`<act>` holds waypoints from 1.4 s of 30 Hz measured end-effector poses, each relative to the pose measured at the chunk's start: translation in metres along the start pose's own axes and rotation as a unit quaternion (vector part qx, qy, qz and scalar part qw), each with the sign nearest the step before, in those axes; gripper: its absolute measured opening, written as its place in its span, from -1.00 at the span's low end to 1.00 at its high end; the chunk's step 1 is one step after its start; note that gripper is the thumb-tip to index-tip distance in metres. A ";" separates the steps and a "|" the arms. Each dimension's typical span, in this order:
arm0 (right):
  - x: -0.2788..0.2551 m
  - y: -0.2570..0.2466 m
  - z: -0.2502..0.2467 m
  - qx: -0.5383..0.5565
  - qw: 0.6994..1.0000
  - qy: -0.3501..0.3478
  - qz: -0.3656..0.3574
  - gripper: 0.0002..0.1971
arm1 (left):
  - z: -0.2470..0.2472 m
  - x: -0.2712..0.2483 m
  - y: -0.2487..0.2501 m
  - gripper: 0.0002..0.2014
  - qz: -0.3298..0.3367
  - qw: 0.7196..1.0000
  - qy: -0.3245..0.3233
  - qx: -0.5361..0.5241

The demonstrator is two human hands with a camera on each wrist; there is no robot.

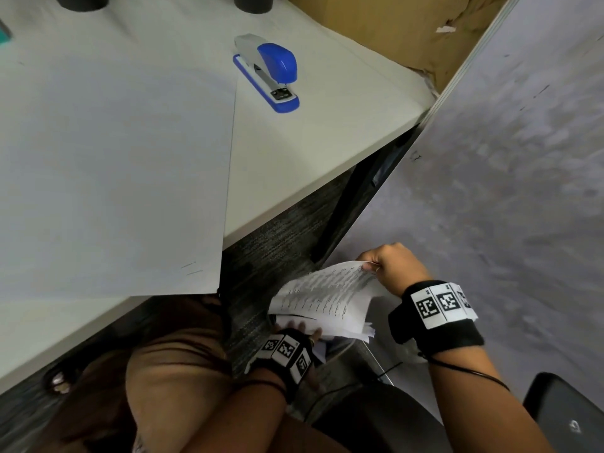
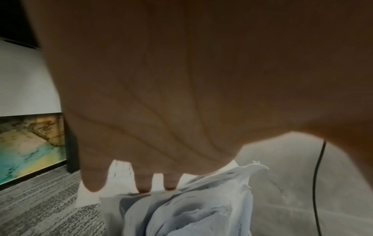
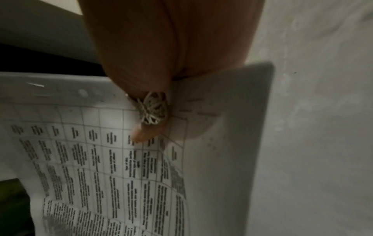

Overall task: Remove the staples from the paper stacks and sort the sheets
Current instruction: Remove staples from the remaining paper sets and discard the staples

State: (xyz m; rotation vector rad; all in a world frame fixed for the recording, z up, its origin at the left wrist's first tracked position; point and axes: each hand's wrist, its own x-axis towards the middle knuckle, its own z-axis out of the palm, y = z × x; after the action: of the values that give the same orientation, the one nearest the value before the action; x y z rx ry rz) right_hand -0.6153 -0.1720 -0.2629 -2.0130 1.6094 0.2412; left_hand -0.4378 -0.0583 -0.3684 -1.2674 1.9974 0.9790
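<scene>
Dim, blurred wrist views; brighter head view, edges warped.

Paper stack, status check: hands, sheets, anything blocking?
Right hand pinches the printed top sheet at its corner. Left hand holds the paper stack from below, beside the desk. Nothing blocking; stapler untouched on desk.

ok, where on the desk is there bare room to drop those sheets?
Free patch: bare desk between the big blank sheet's right edge and the desk's right edge, nearer than the stapler. A second strip lies along the near edge, below that sheet. Crowded: beside the chair, where the right hand and left hand hold the printed stack.
</scene>
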 end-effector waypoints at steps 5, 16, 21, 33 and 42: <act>-0.008 -0.004 0.019 -0.037 0.998 -0.043 -0.027 -0.48 | 0.005 -0.001 -0.002 -0.21 -0.003 0.999 0.035 -0.023; -0.027 -0.016 -0.007 -0.008 0.995 -0.096 -0.032 -0.79 | 0.012 0.002 -0.010 -0.08 0.010 0.996 0.084 -0.031; -0.022 -0.016 0.001 -0.007 0.993 -0.115 -0.017 -0.85 | 0.016 0.007 -0.009 -0.03 -0.001 0.992 0.122 -0.033; 0.006 0.002 0.058 -0.083 0.988 -0.083 0.097 -0.70 | -0.025 0.001 0.006 -0.30 -0.011 0.990 0.133 -0.042; 0.006 -0.003 0.034 -0.121 0.982 -0.019 0.142 -0.69 | -0.027 0.012 0.002 -0.69 0.042 0.842 0.538 -0.014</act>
State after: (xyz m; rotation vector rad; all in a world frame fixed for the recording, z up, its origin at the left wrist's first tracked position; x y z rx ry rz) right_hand -0.6041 -0.1589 -0.2935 -1.9296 1.9185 0.6032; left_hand -0.4460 -0.0855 -0.3619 -2.0297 2.8487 0.2708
